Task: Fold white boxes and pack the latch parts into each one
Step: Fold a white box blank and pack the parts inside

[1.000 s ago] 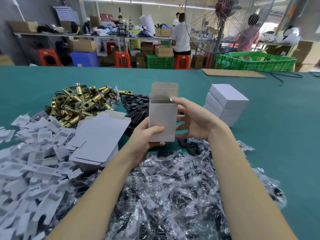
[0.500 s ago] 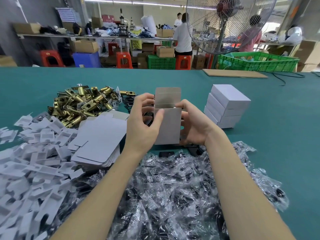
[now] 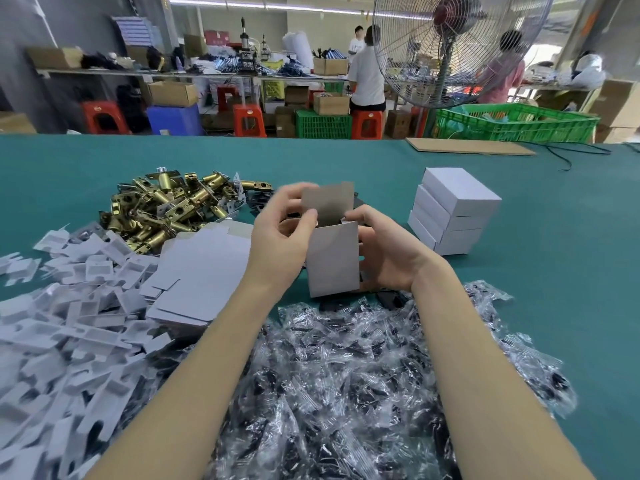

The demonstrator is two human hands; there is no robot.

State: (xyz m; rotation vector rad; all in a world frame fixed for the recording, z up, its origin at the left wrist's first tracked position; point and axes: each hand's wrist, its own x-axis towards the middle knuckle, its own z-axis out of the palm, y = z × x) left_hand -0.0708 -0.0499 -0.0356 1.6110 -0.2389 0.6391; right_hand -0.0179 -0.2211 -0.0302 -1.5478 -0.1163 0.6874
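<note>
both hands (image 3: 343,244) grip one upright white cardboard box (image 3: 333,259), top flap raised.

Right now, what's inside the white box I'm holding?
The white box stands upright between the left hand and right hand, top flap up. Only a dark opening shows below the flap; the front wall hides the rest, so any contents can't be seen.
</note>
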